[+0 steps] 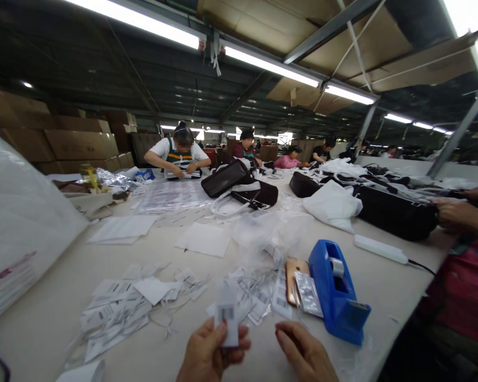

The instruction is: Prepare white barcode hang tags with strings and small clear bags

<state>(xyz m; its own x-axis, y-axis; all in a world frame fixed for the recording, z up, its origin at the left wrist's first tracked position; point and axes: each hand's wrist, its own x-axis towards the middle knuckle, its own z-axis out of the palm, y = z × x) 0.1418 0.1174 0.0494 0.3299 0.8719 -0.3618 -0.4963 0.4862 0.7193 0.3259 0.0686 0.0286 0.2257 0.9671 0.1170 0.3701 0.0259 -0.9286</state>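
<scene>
Own hands (205,353): two
Held tag (231,313): at least one
Loose tags (117,307): two main heaps, too overlapped for exact count
Blue tape dispenser (329,284): one
Phone (290,277): one
Silver packet (308,294): one
White bar with cable (380,249): one
Black bags (394,212): at least four
Other people (179,156): at least six

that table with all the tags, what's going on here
A person's left hand holds up a white tag with a barcode. The right hand is beside it, fingers bent, with nothing visible in it. More tags lie in a loose pile to the left, and others lie just beyond the hands. A blue tape dispenser stands on the table, near a phone. Dark bags lie farther back, where a co-worker bends over the table.
</scene>
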